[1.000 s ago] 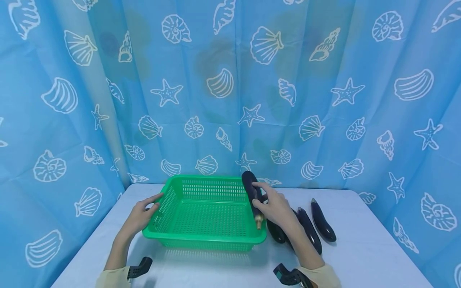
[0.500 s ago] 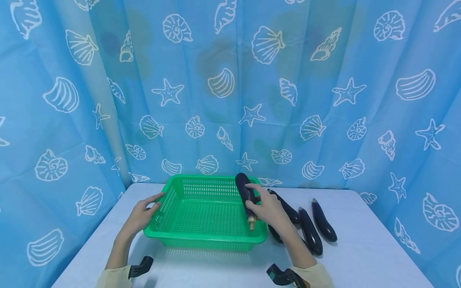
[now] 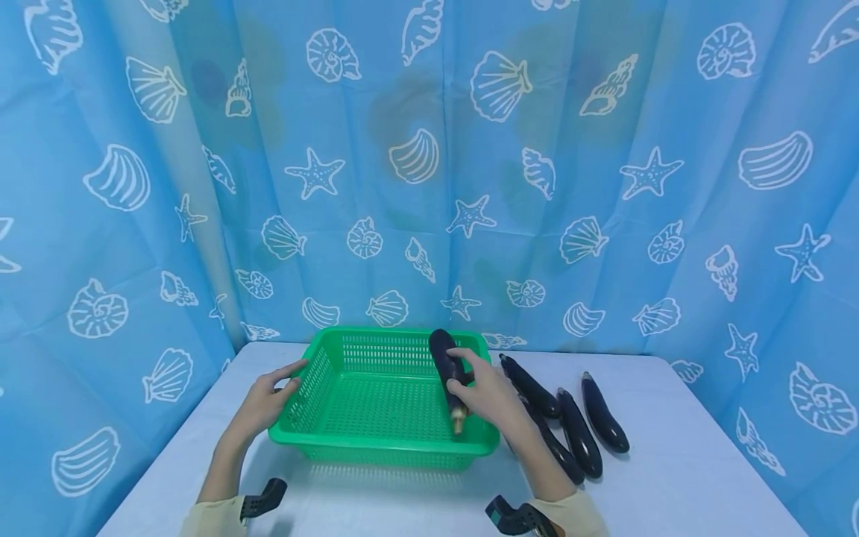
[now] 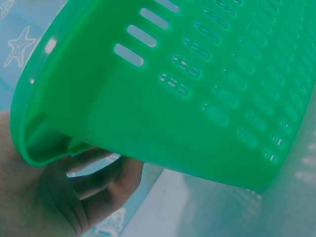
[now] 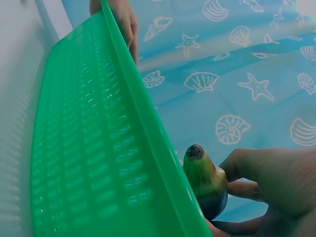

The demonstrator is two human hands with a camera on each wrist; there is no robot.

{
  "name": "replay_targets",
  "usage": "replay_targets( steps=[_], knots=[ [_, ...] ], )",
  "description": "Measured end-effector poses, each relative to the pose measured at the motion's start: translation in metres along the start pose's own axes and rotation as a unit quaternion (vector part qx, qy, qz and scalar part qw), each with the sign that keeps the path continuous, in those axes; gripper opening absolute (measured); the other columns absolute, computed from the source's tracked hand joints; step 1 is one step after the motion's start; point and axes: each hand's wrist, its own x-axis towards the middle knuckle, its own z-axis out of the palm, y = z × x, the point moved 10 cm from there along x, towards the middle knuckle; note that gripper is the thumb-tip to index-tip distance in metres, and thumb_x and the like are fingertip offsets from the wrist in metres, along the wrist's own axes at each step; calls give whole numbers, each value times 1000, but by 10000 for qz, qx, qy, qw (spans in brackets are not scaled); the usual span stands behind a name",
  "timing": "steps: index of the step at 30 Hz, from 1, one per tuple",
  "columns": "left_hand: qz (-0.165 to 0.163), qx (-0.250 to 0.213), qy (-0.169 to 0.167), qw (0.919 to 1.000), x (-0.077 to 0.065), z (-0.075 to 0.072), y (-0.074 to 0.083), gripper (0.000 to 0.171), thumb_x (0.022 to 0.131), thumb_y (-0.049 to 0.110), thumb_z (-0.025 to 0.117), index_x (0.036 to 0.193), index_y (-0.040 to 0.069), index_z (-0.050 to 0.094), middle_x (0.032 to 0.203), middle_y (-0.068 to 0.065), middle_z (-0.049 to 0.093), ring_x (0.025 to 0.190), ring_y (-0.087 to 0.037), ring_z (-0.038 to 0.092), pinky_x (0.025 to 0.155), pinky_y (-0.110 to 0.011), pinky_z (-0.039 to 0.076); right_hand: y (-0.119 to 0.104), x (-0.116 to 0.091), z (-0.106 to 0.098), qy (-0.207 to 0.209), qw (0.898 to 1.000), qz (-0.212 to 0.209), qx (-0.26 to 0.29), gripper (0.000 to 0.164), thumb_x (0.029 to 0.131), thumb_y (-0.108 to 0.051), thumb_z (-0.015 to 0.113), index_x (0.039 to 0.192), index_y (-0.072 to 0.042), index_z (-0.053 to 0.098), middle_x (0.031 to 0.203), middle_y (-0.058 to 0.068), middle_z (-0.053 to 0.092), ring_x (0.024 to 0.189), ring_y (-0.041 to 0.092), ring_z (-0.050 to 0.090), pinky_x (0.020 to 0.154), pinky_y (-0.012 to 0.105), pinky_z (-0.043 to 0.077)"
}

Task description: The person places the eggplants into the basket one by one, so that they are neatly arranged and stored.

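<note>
Green basket (image 3: 382,447): no lettering or number readable on the rim or slotted walls.
Held eggplant (image 3: 442,365): nothing readable on its skin or stem.
Loose eggplants (image 3: 580,432): no label readable.
Blue curtain (image 3: 429,253): white shell and starfish outlines, with no readable words among them.
Right wrist device (image 3: 515,517): a small teal patch (image 3: 495,514), too small to read.
Left wrist device (image 3: 264,498): no legible marking.

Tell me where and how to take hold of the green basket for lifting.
Likely best: grip the green basket by the rim at the middle of both short ends, coming from outside left and right, hooking under the lip. The rim turns outward with a hollow beneath, and opposite holds should keep it level. Mind the loose eggplants beside its right end.
</note>
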Motion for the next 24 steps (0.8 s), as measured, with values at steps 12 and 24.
replay_targets(
  steps=[12,24],
  knots=[
    [-119,-23,-44,9999,1,2,-3,43,105,18,43,147,6,45,151,-24,42,136,-45,44,104,-56,47,-5,-1,20,-177,9997,-177,29,52,91,-23,64,141,-25,51,80,4,66,44,13,52,43,27,40],
    [-164,-44,-66,9998,1,2,-4,43,105,19,43,147,7,45,152,-23,41,137,-44,43,104,-56,47,-10,1,39,-309,9994,-171,39,53,91,-23,61,142,-25,50,52,-3,44,38,11,37,39,24,29]
  ],
)
